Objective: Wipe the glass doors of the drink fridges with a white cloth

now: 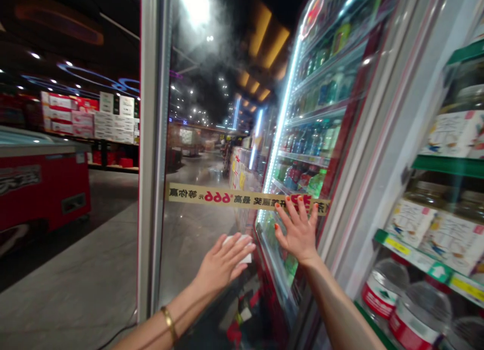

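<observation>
My left hand [221,261], with a gold bangle [169,323] on its wrist, presses a white cloth [242,248] flat against the glass door of a drinks cooler [204,138]. The cloth shows at the edges of my fingers, and most of it is hidden under them. My right hand [297,233] lies flat on the glass with its fingers spread, holding nothing, just under a yellow printed strip [234,198] stuck across the door. Behind the glass stand rows of bottled drinks [306,138] on lit shelves. The door's metal frame [151,153] runs upright to the left of my hands.
To the right, a neighbouring cooler [427,229] holds large water jugs and white boxes on green-edged shelves. A red chest freezer [41,188] stands at the left, with stacked cartons [91,118] behind it. A polished store aisle stretches into the distance.
</observation>
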